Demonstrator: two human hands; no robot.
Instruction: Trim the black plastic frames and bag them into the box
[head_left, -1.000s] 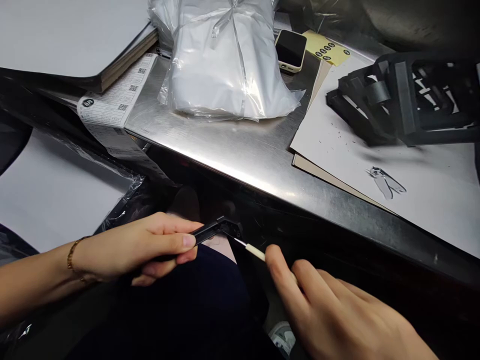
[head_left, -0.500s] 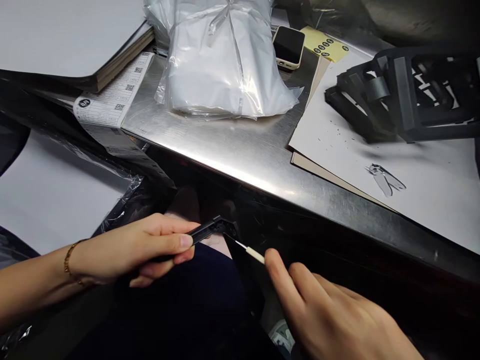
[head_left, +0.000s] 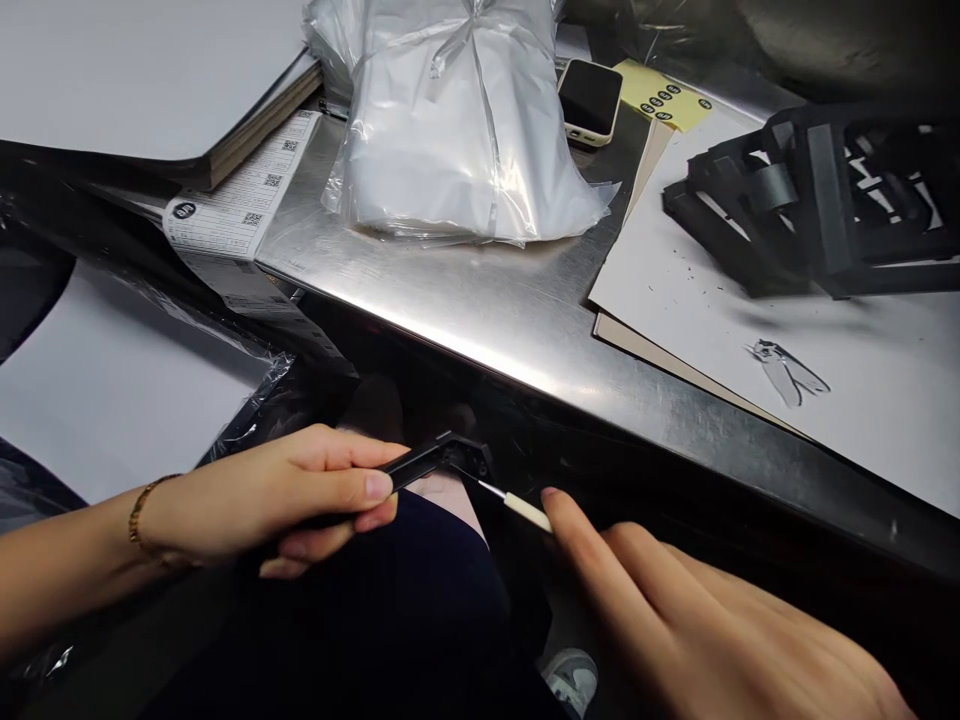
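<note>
My left hand is closed around one end of a black plastic part with a bent far end, held over my lap. In my right hand is a thin tool with a cream handle and a narrow metal shaft. The tool's tip reaches to the bent end of the part; whether it touches I cannot tell. Most of the handle is hidden by my right fingers. On the white board to the right lie small metal nippers and a pile of black plastic frames.
A metal table runs diagonally ahead. On it are a tied stack of clear plastic bags, a phone, a yellow sticker sheet and a white board. Printed labels hang over the edge beside a thick stack of sheets.
The view has shifted slightly, so the table things sit a little lower and further right. Both hands keep their hold; my right hand and the tool appear slightly further right.
</note>
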